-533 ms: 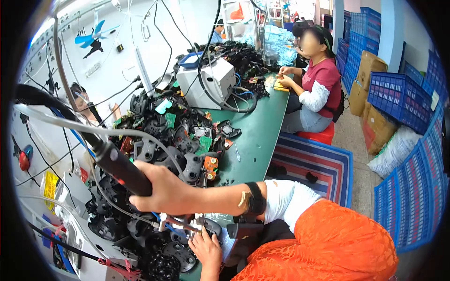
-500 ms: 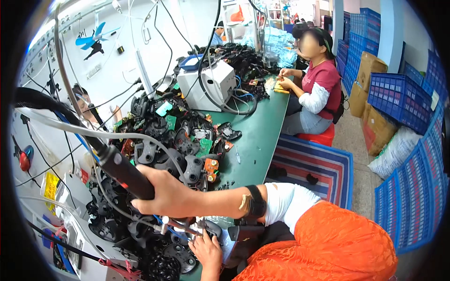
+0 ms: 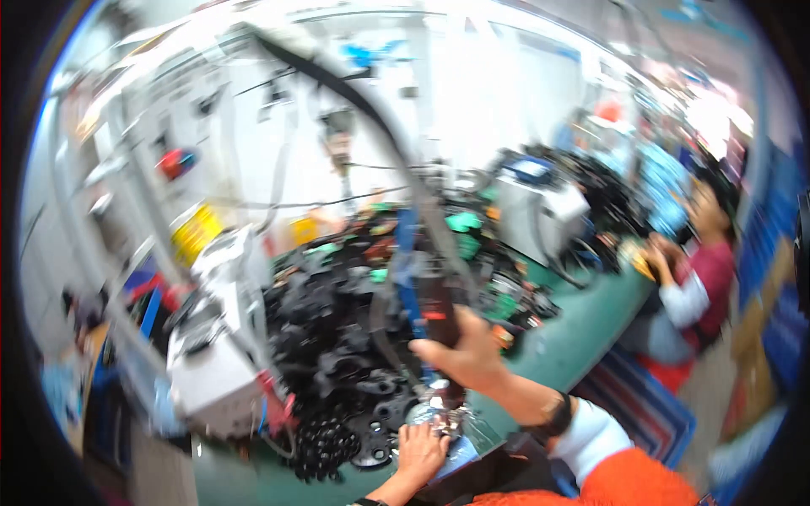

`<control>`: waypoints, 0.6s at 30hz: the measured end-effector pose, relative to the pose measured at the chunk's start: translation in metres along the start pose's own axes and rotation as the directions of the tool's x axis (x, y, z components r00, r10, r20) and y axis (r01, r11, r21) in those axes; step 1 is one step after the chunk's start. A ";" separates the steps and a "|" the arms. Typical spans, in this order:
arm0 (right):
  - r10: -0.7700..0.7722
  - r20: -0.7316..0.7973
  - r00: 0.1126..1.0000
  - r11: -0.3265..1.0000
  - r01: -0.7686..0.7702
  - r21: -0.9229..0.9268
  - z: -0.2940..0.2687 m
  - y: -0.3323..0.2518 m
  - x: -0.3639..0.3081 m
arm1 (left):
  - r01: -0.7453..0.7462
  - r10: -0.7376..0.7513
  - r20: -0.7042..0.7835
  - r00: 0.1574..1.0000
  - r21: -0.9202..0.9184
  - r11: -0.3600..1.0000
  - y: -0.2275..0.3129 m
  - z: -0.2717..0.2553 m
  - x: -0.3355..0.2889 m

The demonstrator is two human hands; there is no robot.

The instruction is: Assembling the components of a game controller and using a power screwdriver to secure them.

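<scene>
My right hand [image 3: 468,354] is wrapped round the handle of a black cylindrical tool [image 3: 440,316], held upright with a thick dark hose rising from its top. Its lower end points down beside my left hand [image 3: 422,455], which is low in the middle with its fingers bent. At those fingertips lies a shiny, silvery patch [image 3: 436,411], too blurred to name; any part under the fingers is hidden. Dark game controller shells [image 3: 337,346] are heaped just beyond and left of my hands. Round black parts [image 3: 321,447] form a pile left of my left hand.
The green tabletop [image 3: 582,325] runs away to the right, with a white box-shaped machine [image 3: 540,215] on it. Another white machine [image 3: 211,379] stands at left. A person [image 3: 704,270] in a dark red top sits by the right edge. Cables and hoses hang over the table.
The view has swung left, so the bench and the seated person appear farther right, smeared by motion. The tool in my right hand, slanted before, now stands more upright.
</scene>
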State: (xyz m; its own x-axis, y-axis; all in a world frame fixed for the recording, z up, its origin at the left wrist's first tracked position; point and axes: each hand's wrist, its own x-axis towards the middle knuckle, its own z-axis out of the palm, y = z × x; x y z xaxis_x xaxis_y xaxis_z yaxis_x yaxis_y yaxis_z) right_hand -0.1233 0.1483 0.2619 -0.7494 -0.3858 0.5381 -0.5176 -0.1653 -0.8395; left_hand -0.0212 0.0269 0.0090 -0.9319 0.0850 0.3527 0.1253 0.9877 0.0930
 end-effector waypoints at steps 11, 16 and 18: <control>0.069 0.067 0.995 0.994 -0.074 0.084 0.000 0.008 0.005 | 0.022 -0.027 -0.135 0.991 -0.044 0.999 0.002 0.006 -0.008; 0.086 0.082 0.993 0.988 -0.096 0.118 -0.001 0.010 0.005 | 0.028 -0.030 -0.127 0.991 -0.023 0.999 0.004 0.006 -0.005; 0.102 0.082 0.991 0.985 -0.112 0.132 -0.001 0.014 0.005 | 0.022 -0.025 -0.131 0.991 -0.027 0.999 0.004 0.007 -0.004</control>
State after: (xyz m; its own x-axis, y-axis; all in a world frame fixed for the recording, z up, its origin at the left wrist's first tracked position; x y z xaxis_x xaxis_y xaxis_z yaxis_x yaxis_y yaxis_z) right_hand -0.1348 0.1445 0.2525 -0.7619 -0.4736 0.4418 -0.3712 -0.2397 -0.8971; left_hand -0.0196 0.0319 0.0015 -0.8823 0.0424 0.4688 0.1144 0.9854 0.1260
